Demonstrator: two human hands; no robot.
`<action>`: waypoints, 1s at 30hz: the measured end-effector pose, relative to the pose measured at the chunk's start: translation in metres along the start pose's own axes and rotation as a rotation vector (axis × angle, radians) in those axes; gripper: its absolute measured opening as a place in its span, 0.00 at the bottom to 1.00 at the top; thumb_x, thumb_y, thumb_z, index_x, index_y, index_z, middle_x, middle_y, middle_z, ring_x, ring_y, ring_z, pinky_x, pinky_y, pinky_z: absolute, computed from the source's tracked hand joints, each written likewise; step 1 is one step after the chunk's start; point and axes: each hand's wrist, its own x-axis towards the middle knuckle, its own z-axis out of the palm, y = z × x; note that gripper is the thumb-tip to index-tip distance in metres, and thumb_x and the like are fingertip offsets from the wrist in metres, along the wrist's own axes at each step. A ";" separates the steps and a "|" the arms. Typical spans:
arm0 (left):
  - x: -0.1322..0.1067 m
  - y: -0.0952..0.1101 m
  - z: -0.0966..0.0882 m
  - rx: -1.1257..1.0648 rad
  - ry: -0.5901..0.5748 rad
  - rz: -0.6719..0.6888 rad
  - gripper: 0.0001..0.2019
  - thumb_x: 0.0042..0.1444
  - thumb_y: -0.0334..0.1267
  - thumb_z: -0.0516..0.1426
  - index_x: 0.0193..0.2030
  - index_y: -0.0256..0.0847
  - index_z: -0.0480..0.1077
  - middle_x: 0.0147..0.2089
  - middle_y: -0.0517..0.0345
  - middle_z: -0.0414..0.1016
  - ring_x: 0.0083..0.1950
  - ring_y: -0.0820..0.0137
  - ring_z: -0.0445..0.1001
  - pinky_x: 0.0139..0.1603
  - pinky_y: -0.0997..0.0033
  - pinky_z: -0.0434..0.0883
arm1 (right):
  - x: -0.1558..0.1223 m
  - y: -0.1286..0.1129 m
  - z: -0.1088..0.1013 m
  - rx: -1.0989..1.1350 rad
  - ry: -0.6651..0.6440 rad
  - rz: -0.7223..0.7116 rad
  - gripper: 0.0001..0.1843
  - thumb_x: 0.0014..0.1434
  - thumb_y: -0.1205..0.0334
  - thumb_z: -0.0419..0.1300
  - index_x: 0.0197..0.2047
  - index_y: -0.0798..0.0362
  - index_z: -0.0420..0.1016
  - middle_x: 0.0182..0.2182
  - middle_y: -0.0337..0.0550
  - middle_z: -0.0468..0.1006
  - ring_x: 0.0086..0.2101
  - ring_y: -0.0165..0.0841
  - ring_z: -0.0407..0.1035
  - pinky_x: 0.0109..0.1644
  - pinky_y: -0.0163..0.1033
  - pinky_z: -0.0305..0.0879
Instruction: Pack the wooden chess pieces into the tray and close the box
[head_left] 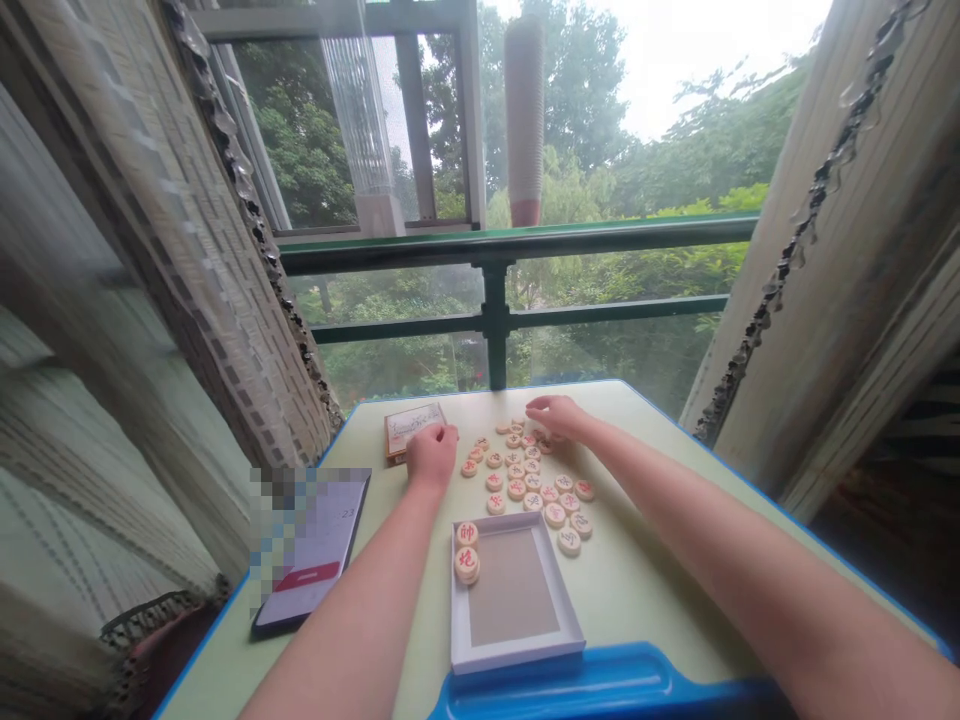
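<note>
Round wooden Chinese chess pieces point(517, 489) with red and dark characters lie spread over the middle of the table. My right hand point(556, 416) reaches to the far end of the spread, its fingers apart and stretched left over the farthest pieces. My left hand point(432, 456) is curled closed beside the small decorated box point(415, 428), left of the pieces; what its fingers hold, if anything, is hidden. Nearer to me sits a shallow white tray point(517, 655). Along its left wall are a red-marked piece point(466, 534) and a small stack of pieces point(466, 565).
A tablet-like device point(319, 560), partly blurred out, lies at the table's left. A blue plastic moulded edge point(570, 685) is at the front. Curtains point(247, 230) hang on both sides. Behind the table point(637, 420) stands a green railing point(495, 320) before the window.
</note>
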 end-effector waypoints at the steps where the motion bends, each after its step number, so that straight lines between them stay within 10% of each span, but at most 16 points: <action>1: 0.000 0.000 0.000 0.000 0.003 -0.003 0.12 0.45 0.43 0.50 0.19 0.41 0.69 0.18 0.60 0.67 0.22 0.70 0.65 0.24 0.72 0.59 | 0.006 -0.002 0.000 -0.014 -0.023 -0.005 0.12 0.49 0.59 0.58 0.36 0.50 0.79 0.35 0.42 0.79 0.35 0.34 0.71 0.39 0.35 0.64; 16: 0.000 0.000 -0.002 -0.015 0.035 -0.011 0.12 0.46 0.42 0.50 0.18 0.41 0.67 0.15 0.62 0.64 0.22 0.70 0.64 0.24 0.72 0.59 | 0.009 -0.016 -0.001 -0.055 -0.195 -0.167 0.16 0.46 0.74 0.54 0.33 0.51 0.79 0.22 0.37 0.74 0.20 0.25 0.64 0.29 0.31 0.60; 24: 0.001 0.000 -0.003 -0.026 0.045 -0.047 0.11 0.45 0.41 0.51 0.19 0.41 0.68 0.16 0.62 0.65 0.21 0.71 0.64 0.24 0.72 0.59 | -0.002 -0.036 0.012 -0.183 -0.113 -0.440 0.13 0.50 0.54 0.59 0.38 0.47 0.79 0.41 0.42 0.76 0.42 0.39 0.63 0.47 0.40 0.59; 30: 0.001 0.001 -0.002 0.002 0.039 -0.032 0.11 0.45 0.41 0.51 0.18 0.41 0.68 0.15 0.63 0.64 0.22 0.71 0.65 0.25 0.72 0.59 | -0.006 -0.047 0.024 -0.177 -0.138 -0.379 0.08 0.49 0.59 0.61 0.34 0.49 0.80 0.31 0.45 0.75 0.42 0.39 0.61 0.44 0.37 0.60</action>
